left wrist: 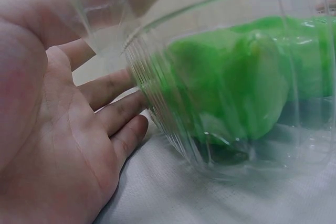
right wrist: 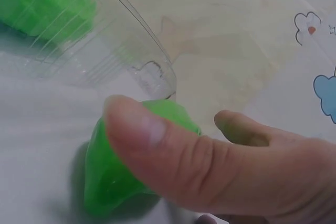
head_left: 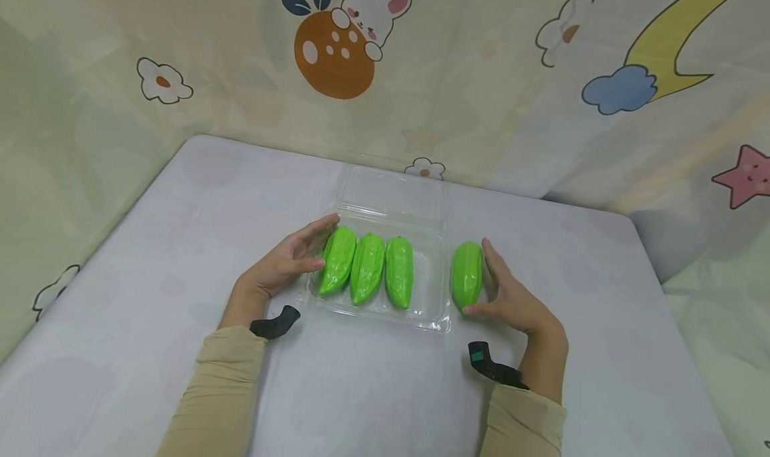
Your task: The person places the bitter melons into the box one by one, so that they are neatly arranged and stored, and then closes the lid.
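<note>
Three glossy green, ridged, pod-shaped toy fruits lie side by side in a clear plastic clamshell box, lid folded back. At the box's left wall is my left hand, its fingertips right at the ribbed outside and its thumb near the rim. A fourth toy fruit of the same kind lies on the table, right of the box. My right hand is beside that fruit, thumb over its near end and forefinger by its far end. In the right wrist view the thumb covers part of the fruit.
The box's lid lies back toward the far edge of the white table. A printed cloth hangs behind it. Black curved wrist mounts stick out from both cuffs.
</note>
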Available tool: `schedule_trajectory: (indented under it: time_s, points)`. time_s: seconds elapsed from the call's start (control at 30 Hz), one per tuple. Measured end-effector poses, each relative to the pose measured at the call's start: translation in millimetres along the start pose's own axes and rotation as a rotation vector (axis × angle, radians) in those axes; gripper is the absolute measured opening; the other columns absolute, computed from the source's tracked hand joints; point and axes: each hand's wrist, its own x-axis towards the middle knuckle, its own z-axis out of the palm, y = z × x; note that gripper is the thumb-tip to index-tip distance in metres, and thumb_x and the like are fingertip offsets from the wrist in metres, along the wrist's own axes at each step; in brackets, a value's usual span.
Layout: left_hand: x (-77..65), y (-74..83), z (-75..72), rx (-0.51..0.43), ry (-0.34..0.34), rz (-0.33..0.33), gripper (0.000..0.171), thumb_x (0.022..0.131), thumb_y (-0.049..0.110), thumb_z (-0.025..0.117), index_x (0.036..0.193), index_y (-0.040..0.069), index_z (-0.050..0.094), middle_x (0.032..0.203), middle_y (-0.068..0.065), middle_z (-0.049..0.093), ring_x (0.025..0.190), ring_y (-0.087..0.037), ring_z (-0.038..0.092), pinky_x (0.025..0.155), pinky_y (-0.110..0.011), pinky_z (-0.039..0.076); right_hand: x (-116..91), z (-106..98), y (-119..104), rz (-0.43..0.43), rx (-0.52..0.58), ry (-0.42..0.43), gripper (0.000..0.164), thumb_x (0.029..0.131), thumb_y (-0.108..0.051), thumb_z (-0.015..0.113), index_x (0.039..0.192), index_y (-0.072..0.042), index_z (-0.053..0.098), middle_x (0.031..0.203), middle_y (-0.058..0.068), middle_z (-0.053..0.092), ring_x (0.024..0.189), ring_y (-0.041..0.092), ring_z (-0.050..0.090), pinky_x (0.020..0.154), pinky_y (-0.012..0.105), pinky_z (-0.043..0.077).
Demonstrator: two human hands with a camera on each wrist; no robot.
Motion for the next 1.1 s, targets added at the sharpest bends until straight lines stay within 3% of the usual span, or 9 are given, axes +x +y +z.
schedule_trajectory:
  time_s: [1.1]
  points:
    - [0.6, -2.3, -1.6, 0.012, 0.02, -0.013, 0.08, 0.084, 0.007, 0.065, 0.151, 0.016, 0.024, 0.16, -0.001, 0.018, 0.149, -0.015, 0.008, 0.12, -0.044, 0.0, 5.2, 2.7, 0.4, 0.001, -0.004, -0.034, 0.128, 0.068, -0.029, 0.086, 0.153, -0.019, -0.009, 0.161, 0.008, -0.006, 0.148, 0.032, -0.005, 0.115, 0.061, 0.006]
